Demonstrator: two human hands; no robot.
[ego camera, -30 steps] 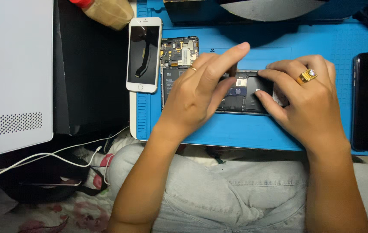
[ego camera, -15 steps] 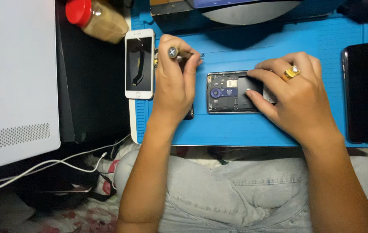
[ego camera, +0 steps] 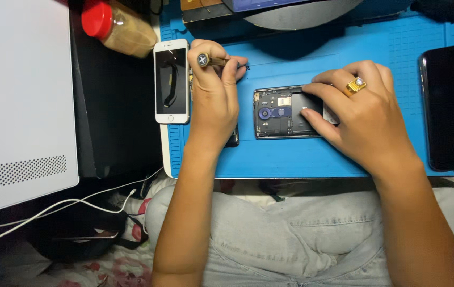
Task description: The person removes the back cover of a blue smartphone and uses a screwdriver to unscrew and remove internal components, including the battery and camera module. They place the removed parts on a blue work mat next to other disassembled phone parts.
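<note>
Blue matting (ego camera: 344, 159) covers the bench where we work, and on it lies the opened dark phone (ego camera: 283, 112), back cover off, its board and round blue part bare. Our right hand (ego camera: 368, 114) rests on its right end, fingers spread flat and pinning it, closed on nothing. Our left hand (ego camera: 213, 87) is curled tight around a small screwdriver (ego camera: 219, 60), wrist cocked, tip pointing right toward the phone but well short of it. We judge the risks plain: a slip of that tip could scratch the exposed board, and the left forearm sits just beside the white phone (ego camera: 171, 81) (near the mat's edge), which a careless sweep could nudge off.
</note>
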